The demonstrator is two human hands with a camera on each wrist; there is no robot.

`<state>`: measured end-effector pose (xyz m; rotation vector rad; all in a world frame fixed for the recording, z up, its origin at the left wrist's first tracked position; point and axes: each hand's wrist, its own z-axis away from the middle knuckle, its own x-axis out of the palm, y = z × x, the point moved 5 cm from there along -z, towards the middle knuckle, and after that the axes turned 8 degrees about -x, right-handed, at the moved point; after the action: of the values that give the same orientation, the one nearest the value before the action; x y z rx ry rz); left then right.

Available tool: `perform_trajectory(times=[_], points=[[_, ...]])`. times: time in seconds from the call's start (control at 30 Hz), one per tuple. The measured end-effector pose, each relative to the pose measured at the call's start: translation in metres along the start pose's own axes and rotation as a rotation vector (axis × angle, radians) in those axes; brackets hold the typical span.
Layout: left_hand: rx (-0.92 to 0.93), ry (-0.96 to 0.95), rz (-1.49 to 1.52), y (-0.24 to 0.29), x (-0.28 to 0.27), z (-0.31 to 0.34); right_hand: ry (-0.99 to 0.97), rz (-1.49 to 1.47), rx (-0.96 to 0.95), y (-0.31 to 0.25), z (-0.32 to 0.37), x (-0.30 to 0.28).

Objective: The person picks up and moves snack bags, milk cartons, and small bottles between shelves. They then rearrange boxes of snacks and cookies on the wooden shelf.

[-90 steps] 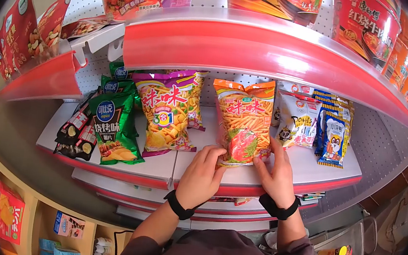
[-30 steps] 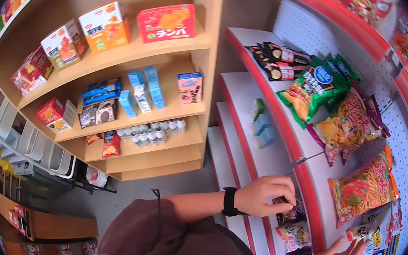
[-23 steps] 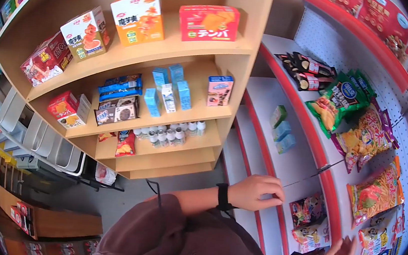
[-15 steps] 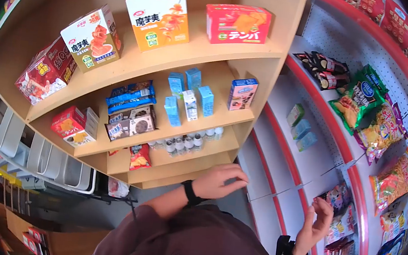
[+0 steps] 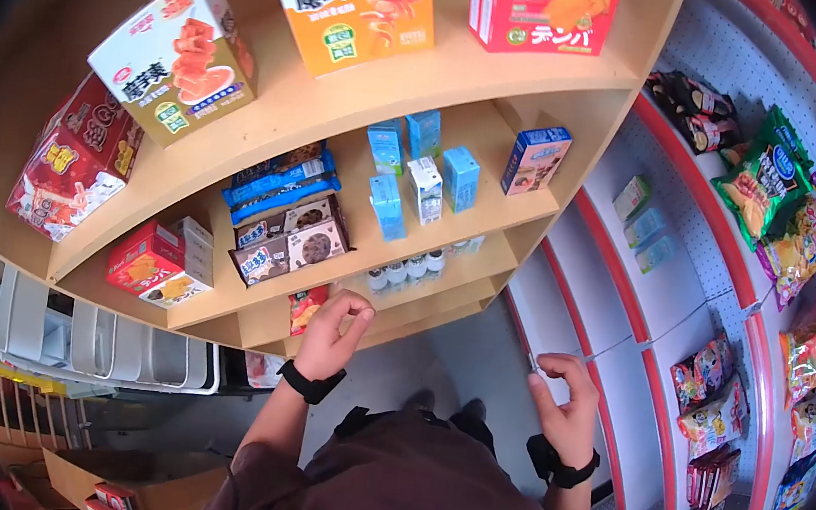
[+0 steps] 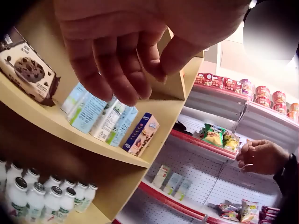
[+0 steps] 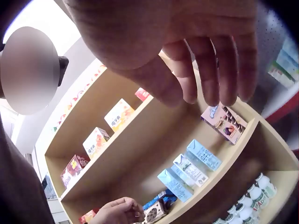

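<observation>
My left hand (image 5: 330,335) hangs in front of the wooden shelf unit with its fingers loosely bent, near the red snack bag (image 5: 307,310) on a lower shelf. Nothing shows in its grasp in the left wrist view. The right hand (image 5: 567,406) hovers before the white shelves, fingers half curled and apart from the goods; in the right wrist view its fingers hang loose. Closest in front are light-blue drink cartons (image 5: 386,205), a pink and blue box (image 5: 536,161) and brown cookie packs (image 5: 293,244) on the middle wooden shelf.
Above stand an orange and white box (image 5: 351,7) and a red box (image 5: 541,10). Small white-capped bottles (image 6: 36,198) line a lower shelf. Red-edged shelves (image 5: 623,310) at right hold green chip bags (image 5: 767,175) and an orange snack bag (image 5: 815,347). Grey bins (image 5: 132,336) stand lower left.
Both hands have left the orange snack bag, which stays on its shelf. The view has swung left to the wooden shelves, and the hands have drawn back to the body's front.
</observation>
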<state>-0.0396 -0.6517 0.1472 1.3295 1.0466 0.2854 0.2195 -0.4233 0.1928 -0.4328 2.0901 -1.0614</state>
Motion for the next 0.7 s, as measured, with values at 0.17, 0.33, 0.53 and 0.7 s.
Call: perform_trajectory(times=[0.17,0.33,0.53,0.7], points=[[-0.034,-0.102,0.002,0.006,0.044,0.001,-0.137,-0.098,0.052,0.036,0.002,0.02],[-0.165,-0.259,-0.028,-0.022,0.106,-0.008,-0.202,-0.124,0.07,0.09,0.013,0.036],[-0.202,-0.3,-0.095,-0.033,0.166,-0.044,-0.21,-0.196,0.108,0.155,0.042,0.057],[-0.289,-0.308,-0.045,-0.049,0.179,-0.052,-0.263,-0.193,0.166,0.179,0.051,0.066]])
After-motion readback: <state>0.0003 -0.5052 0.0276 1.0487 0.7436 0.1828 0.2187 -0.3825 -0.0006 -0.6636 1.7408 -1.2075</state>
